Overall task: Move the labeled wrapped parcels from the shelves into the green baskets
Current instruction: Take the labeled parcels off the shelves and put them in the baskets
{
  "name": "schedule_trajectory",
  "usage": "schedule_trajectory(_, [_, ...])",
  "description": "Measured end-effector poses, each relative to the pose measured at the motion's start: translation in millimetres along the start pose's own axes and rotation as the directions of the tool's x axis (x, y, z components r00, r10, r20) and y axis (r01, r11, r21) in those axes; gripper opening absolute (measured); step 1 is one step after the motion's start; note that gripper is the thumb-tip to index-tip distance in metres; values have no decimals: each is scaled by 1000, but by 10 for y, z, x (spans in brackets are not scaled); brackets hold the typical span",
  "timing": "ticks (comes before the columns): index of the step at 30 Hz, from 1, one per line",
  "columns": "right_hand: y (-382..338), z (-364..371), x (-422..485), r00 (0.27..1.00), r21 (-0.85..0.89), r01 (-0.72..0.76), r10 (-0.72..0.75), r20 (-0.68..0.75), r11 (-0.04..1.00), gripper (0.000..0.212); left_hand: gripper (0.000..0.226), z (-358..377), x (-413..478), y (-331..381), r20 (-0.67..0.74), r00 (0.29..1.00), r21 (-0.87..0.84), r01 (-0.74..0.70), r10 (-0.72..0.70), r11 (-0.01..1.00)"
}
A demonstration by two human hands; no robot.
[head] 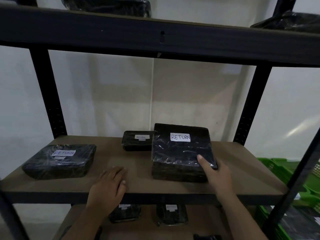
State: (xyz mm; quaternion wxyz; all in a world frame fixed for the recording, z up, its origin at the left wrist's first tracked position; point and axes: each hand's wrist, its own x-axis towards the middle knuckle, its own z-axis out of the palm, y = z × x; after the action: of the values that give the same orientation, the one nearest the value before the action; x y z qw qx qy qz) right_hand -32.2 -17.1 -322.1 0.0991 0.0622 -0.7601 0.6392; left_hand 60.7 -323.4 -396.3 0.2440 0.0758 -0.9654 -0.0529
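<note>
Just behind large parcel (180, 153), smaller parcel (136, 141)

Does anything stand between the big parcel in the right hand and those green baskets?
Yes. A dark upright post crosses between the big parcel, gripped by the right hand, and the green baskets on the right. Nothing else visible blocks it.

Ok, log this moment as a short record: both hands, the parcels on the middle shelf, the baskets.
right hand: grips the large parcel at its near right corner, thumb on top
left hand: flat on the middle shelf, holding nothing
large parcel: label reads RETURN
left parcel: label reads RETURN, untouched
small parcel: behind the large one, labelled, untouched
green baskets: right of the rack, beyond the upright
</note>
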Motion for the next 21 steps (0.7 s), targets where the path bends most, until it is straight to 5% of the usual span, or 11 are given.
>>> schedule_trajectory(15, [-71, -533, 566, 945, -237, -317, 327, 1, 918, 70, 51, 29, 6, -31, 79, 997, -48, 17, -13, 999])
schedule_trajectory(18, [-146, -546, 592, 954, -292, -273, 297, 38, 916, 60, 59, 14, 25, -24, 106, 994, -62, 25, -18, 998])
schedule_trajectory(21, [-273, -433, 562, 992, -453, -124, 116, -47, 883, 59, 71, -66, 81, -18, 161, 987, -111, 24, -6, 994])
